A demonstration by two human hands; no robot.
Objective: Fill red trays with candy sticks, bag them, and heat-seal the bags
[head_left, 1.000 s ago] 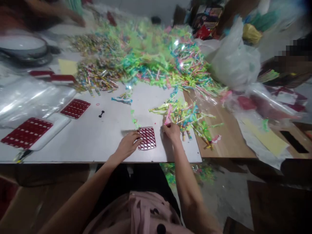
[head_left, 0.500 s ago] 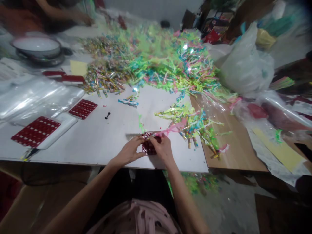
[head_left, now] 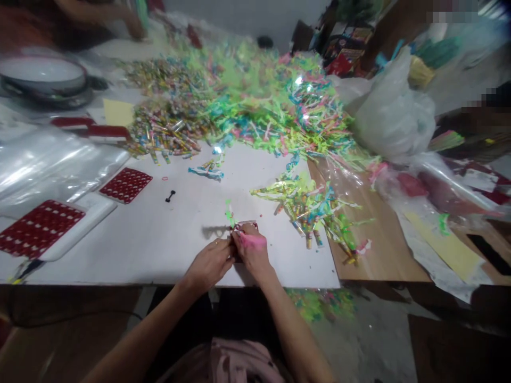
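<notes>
Your right hand (head_left: pixel 255 257) pinches a pink streamer (head_left: pixel 254 241) at the red perforated tray (head_left: pixel 253 225) on the desk (head_left: pixel 159 234). Your left hand (head_left: pixel 209 263) meets it there, fingers bent; I can't tell whether they grasp anything. Right of the tray lies a loose cluster of ribboned tubes (head_left: pixel 309 208).

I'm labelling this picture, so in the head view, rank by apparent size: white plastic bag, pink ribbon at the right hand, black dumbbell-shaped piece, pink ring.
1. White plastic bag
2. Pink ribbon, its visible part
3. Black dumbbell-shaped piece
4. Pink ring
</notes>
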